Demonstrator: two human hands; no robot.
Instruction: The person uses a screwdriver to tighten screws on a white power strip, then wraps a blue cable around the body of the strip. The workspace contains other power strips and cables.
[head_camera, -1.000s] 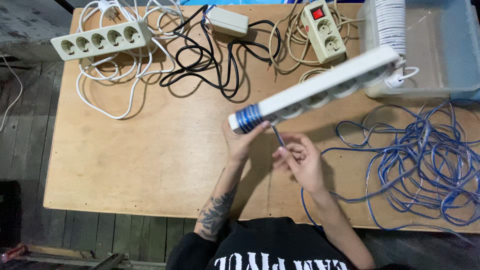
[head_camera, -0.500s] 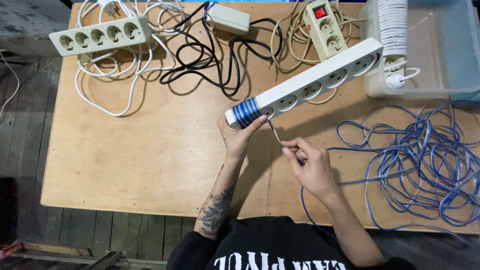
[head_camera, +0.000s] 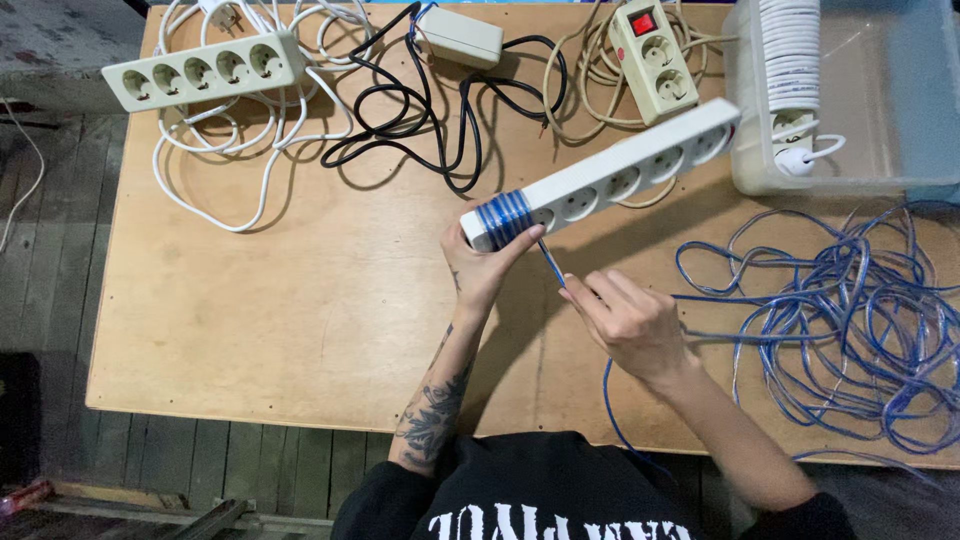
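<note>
Holding one power strip (head_camera: 620, 180), three others beside

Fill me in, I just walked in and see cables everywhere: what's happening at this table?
A person at a wooden table holds a white power strip up by one end in the left hand. Blue wire is wrapped in several turns around that end. The right hand pinches the wire just below the strip; the rest trails to a loose blue tangle on the right. Other strips and cords lie along the table's far edge.
</note>
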